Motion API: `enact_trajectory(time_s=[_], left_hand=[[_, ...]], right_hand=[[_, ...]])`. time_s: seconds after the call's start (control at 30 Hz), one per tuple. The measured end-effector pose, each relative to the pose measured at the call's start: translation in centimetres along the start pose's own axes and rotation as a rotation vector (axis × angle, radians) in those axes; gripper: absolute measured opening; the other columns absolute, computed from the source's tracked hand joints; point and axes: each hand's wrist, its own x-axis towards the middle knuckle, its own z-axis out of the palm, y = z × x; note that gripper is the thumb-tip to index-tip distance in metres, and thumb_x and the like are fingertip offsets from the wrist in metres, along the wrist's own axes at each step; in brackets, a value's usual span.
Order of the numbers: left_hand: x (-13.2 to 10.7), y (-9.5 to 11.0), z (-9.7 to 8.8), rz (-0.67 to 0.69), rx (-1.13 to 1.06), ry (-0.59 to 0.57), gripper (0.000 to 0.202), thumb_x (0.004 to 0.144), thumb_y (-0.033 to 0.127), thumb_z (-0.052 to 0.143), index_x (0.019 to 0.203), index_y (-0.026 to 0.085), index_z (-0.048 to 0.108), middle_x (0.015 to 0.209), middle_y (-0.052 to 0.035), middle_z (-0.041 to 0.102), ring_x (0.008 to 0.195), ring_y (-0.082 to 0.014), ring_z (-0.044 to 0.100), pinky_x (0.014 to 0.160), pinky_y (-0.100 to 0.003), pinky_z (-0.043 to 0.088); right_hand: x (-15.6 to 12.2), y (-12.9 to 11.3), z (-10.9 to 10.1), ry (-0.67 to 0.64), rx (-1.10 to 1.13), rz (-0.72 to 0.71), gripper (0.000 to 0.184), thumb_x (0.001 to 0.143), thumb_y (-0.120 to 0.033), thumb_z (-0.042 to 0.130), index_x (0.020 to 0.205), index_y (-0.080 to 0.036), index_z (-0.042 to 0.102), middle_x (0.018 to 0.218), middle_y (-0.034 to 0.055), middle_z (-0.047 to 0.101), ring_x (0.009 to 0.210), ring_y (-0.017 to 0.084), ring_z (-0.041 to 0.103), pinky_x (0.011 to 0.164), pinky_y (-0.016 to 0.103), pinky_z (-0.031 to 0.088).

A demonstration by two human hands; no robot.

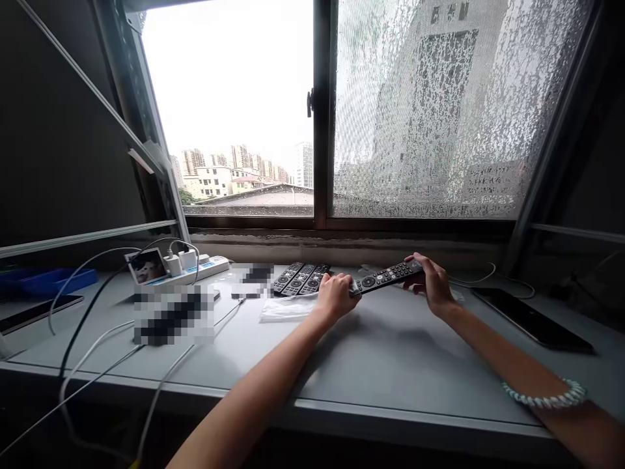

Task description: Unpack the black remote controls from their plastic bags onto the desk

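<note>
A black remote control [385, 276] is held slanted above the desk, its buttons facing up. My left hand [336, 293] is closed round its lower left end, where a bit of clear plastic shows. At the upper right end, my right hand [431, 281] grips it between thumb and fingers. Several more black remotes [299, 280] lie side by side on the desk, just left of my left hand. In front of them, partly under my left wrist, is a clear plastic bag [288, 309].
A power strip [208, 266] with plugs and a small picture [147, 266] stand at the back left. Cables [168, 374] run over the front edge. A dark tablet-like device [532, 318] lies right, a blue tray [63, 281] far left. Two items are blurred out. A window [322, 117] rises behind.
</note>
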Motion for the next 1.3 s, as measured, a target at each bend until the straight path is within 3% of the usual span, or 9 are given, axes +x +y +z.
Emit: enact_trajectory(time_s=[0.3,0.63,0.93,1.13,1.3], left_hand=[[-0.1,0.1,0.1,-0.002,-0.002,-0.028,0.015,0.070,0.034,0.056,0.068,0.019,0.056,0.076,-0.0046,0.062,0.071,-0.0204,0.059,0.082,-0.037,0.038],[-0.4,1.1,-0.4,0.015,0.001,-0.068,0.018,0.070,0.034,0.058,0.077,0.018,0.054,0.083,-0.0063,0.062,0.076,-0.0219,0.060,0.079,-0.034,0.041],[-0.5,1.6,-1.2,0.009,-0.021,-0.096,0.019,0.071,0.031,0.058,0.084,0.018,0.054,0.088,-0.0071,0.064,0.079,-0.0234,0.062,0.073,-0.032,0.043],[-0.6,1.5,-1.4,0.042,0.021,-0.131,0.020,0.073,0.032,0.053,0.087,0.018,0.055,0.089,-0.0060,0.065,0.078,-0.0213,0.062,0.075,-0.031,0.044],[-0.9,1.9,-1.3,0.096,0.022,-0.137,0.024,0.073,0.033,0.053,0.091,0.016,0.056,0.090,-0.0068,0.066,0.079,-0.0221,0.063,0.076,-0.032,0.045]], right_hand=[[0.4,0.6,-0.1,-0.081,0.119,0.066,0.037,0.069,-0.049,0.047,0.084,-0.017,0.058,0.055,0.0050,0.064,0.041,0.016,0.056,0.034,0.021,0.033],[-0.2,0.9,0.4,-0.331,0.069,0.113,0.031,0.071,-0.041,0.053,0.092,-0.019,0.062,0.074,0.0005,0.059,0.043,0.011,0.056,0.032,0.019,0.036],[-0.4,0.9,0.1,-0.554,-0.008,0.189,0.041,0.073,-0.045,0.061,0.107,-0.023,0.063,0.089,0.0046,0.059,0.054,0.010,0.057,0.036,0.018,0.040],[-0.4,1.2,-0.1,-0.700,-0.095,0.159,0.050,0.076,-0.047,0.059,0.117,-0.020,0.059,0.096,0.0101,0.061,0.070,0.014,0.059,0.045,0.018,0.043],[-0.7,1.1,0.1,-0.801,-0.136,0.145,0.059,0.075,-0.048,0.060,0.129,-0.026,0.047,0.108,0.0097,0.059,0.076,0.015,0.059,0.047,0.018,0.046]])
